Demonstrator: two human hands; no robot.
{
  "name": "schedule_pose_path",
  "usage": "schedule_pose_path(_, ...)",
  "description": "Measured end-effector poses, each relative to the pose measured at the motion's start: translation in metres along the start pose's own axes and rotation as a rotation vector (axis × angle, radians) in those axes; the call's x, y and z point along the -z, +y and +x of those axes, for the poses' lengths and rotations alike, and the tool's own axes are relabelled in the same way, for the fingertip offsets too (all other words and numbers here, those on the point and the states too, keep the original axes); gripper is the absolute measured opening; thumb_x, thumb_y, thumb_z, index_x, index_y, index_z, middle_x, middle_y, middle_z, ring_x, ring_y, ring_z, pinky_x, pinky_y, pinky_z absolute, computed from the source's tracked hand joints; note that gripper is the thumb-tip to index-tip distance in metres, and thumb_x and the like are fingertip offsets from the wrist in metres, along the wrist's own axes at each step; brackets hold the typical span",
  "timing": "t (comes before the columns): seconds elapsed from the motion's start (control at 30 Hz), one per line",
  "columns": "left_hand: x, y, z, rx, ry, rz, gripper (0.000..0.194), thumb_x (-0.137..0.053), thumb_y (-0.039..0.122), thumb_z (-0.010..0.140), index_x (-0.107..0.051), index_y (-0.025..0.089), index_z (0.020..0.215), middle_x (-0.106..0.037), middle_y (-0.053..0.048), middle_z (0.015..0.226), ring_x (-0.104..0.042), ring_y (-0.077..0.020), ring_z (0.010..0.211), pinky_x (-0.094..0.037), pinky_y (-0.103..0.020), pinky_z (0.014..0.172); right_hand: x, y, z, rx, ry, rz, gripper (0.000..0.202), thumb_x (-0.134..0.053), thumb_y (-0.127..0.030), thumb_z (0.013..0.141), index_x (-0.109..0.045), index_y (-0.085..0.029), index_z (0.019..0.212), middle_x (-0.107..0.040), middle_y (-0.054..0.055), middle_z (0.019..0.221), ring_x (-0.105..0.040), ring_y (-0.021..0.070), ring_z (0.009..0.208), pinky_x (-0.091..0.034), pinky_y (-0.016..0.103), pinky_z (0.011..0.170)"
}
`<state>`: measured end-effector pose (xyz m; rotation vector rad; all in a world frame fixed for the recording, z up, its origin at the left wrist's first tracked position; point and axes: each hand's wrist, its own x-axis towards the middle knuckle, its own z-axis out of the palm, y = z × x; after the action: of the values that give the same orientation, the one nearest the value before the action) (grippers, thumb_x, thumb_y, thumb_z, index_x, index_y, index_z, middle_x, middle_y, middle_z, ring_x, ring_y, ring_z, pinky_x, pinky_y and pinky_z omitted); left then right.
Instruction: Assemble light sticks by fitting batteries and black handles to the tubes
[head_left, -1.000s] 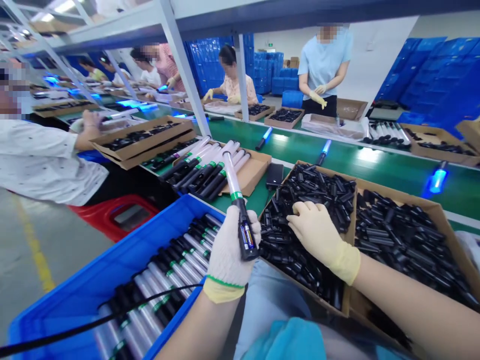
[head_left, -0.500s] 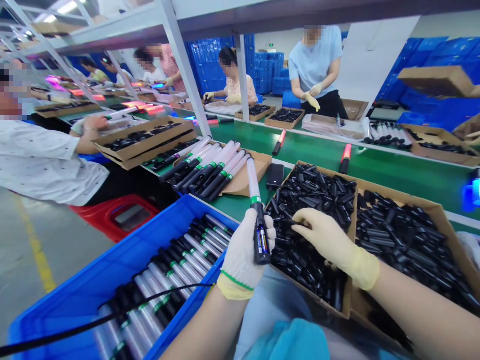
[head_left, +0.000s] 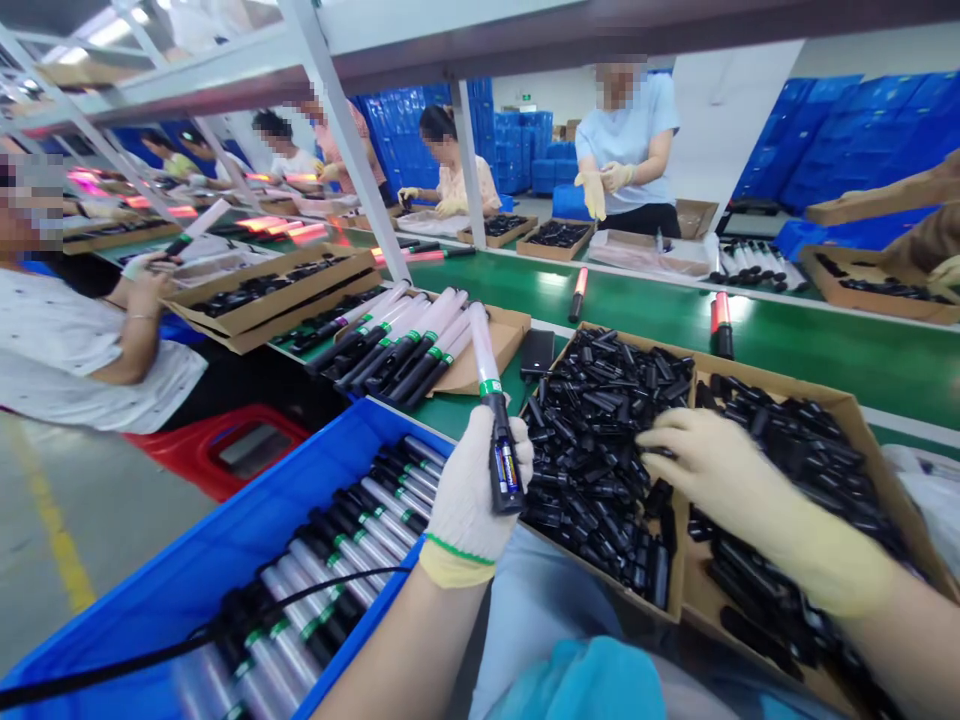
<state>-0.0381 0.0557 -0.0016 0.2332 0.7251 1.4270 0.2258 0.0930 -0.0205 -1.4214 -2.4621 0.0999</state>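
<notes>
My left hand [head_left: 466,490], in a white knit glove over a yellowish one, is wrapped round a light stick [head_left: 491,385]. The stick has a clear tube, a green band and a black handle. Its battery compartment is uncovered and batteries [head_left: 508,468] show inside. My right hand [head_left: 724,475], in a pale yellow glove, is over the right part of a cardboard box [head_left: 679,575] of black plastic pieces [head_left: 600,420]. Its fingers are curled together near the pieces; anything between them is too dark to make out.
A blue crate [head_left: 247,520] of light sticks stands at left, a black cord [head_left: 300,603] across it. More sticks [head_left: 405,340] lie beyond. Another box [head_left: 847,425] of black pieces is at right. Lit sticks [head_left: 722,325] rest on the green belt [head_left: 652,310]. Co-workers sit and stand around.
My right hand has moved right across the box of black pieces. My left hand still grips the light stick, now slightly further left in view. A co-worker at left has raised a light stick.
</notes>
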Motion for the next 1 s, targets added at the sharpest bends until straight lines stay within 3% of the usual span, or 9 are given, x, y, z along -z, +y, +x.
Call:
schedule_pose_path(0.13, 0.001, 0.003, -0.009, 0.022, 0.07, 0.011, 0.023, -0.048, 0.037, 0.096, -0.057, 0.016, 0.101, -0.054, 0.0, 0.077, -0.052, -0.0065, 0.052, -0.043, -0.014, 0.04, -0.036, -0.066, 0.065, -0.042, -0.004, 0.039, 0.016, -0.062, -0.027, 0.087, -0.073, -0.017, 0.095, -0.064, 0.014, 0.107, -0.053, 0.0309, 0.109, -0.039, 0.046, 0.095)
schedule_pose_path(0.27, 0.013, 0.011, -0.017, -0.044, 0.111, 0.011, 0.023, -0.048, 0.036, 0.096, -0.058, 0.016, 0.1, -0.055, 0.0, 0.077, -0.052, -0.0063, 0.052, -0.044, -0.014, 0.04, -0.045, -0.065, 0.079, -0.133, -0.052, 0.209, 0.016, -0.057, -0.017, 0.086, -0.072, -0.013, 0.088, -0.063, 0.017, 0.109, -0.05, 0.0333, 0.115, -0.036, 0.049, 0.098)
schedule_pose_path(0.4, 0.018, 0.008, -0.015, -0.014, 0.122, 0.015, 0.022, -0.049, 0.035, 0.096, -0.057, 0.015, 0.099, -0.056, 0.0, 0.076, -0.054, -0.0062, 0.052, -0.045, -0.014, 0.041, -0.019, -0.039, 0.064, -0.225, -0.217, 0.562, 0.029, -0.047, -0.03, 0.092, -0.071, -0.014, 0.095, -0.069, 0.012, 0.102, -0.063, 0.0239, 0.097, -0.049, 0.038, 0.087)
schedule_pose_path(0.53, 0.006, -0.013, -0.009, 0.156, 0.045, 0.077, 0.023, -0.052, 0.036, 0.095, -0.058, 0.017, 0.105, -0.06, -0.001, 0.077, -0.057, -0.0074, 0.052, -0.046, -0.015, 0.042, 0.013, -0.029, 0.037, -0.264, -0.38, 0.9, 0.039, -0.044, -0.043, 0.093, -0.068, -0.012, 0.095, -0.071, 0.012, 0.094, -0.068, 0.0197, 0.084, -0.054, 0.032, 0.074)
schedule_pose_path(0.63, -0.008, -0.033, -0.009, 0.268, -0.003, 0.16, 0.026, -0.051, 0.039, 0.094, -0.059, 0.017, 0.107, -0.062, -0.002, 0.076, -0.057, -0.0083, 0.05, -0.045, -0.016, 0.04, 0.036, -0.031, 0.014, -0.338, -0.338, 1.022, 0.034, -0.049, -0.043, 0.091, -0.066, -0.014, 0.089, -0.069, 0.009, 0.086, -0.065, 0.0179, 0.076, -0.052, 0.03, 0.068)
schedule_pose_path(0.7, -0.016, -0.046, -0.011, 0.393, -0.044, 0.182, 0.028, -0.053, 0.042, 0.093, -0.06, 0.015, 0.101, -0.062, -0.003, 0.073, -0.057, -0.0084, 0.049, -0.044, -0.016, 0.04, 0.051, -0.035, -0.002, -0.359, -0.241, 0.918, 0.027, -0.05, -0.039, 0.092, -0.067, -0.018, 0.091, -0.068, 0.005, 0.086, -0.063, 0.0179, 0.078, -0.051, 0.03, 0.069)
schedule_pose_path(0.8, -0.027, -0.064, -0.016, 0.529, -0.158, 0.156, 0.032, -0.058, 0.043, 0.09, -0.063, 0.012, 0.087, -0.06, -0.003, 0.066, -0.055, -0.0086, 0.048, -0.045, -0.017, 0.042, 0.069, -0.044, -0.022, -0.148, -0.179, 0.615, 0.022, -0.048, -0.03, 0.093, -0.068, -0.026, 0.1, -0.068, 0.002, 0.099, -0.062, 0.019, 0.092, -0.051, 0.032, 0.081)
schedule_pose_path(0.9, -0.037, -0.078, -0.021, 0.474, -0.221, 0.1, 0.02, -0.062, 0.032, 0.089, -0.068, 0.013, 0.088, -0.064, -0.002, 0.067, -0.061, -0.011, 0.059, -0.054, -0.02, 0.057, 0.078, -0.053, -0.035, 0.125, -0.259, 0.448, 0.026, -0.042, -0.023, 0.095, -0.068, -0.025, 0.093, -0.066, 0.003, 0.096, -0.061, 0.0189, 0.09, -0.051, 0.033, 0.083)
schedule_pose_path(1.0, -0.048, -0.087, -0.024, 0.413, -0.197, 0.085, 0.012, -0.061, 0.022, 0.089, -0.07, 0.015, 0.086, -0.071, -0.003, 0.081, -0.067, -0.0122, 0.08, -0.054, -0.02, 0.08, 0.079, -0.058, -0.041, 0.224, -0.243, 0.36, 0.029, -0.039, -0.021, 0.096, -0.067, -0.024, 0.089, -0.064, 0.004, 0.091, -0.06, 0.019, 0.087, -0.052, 0.034, 0.082)
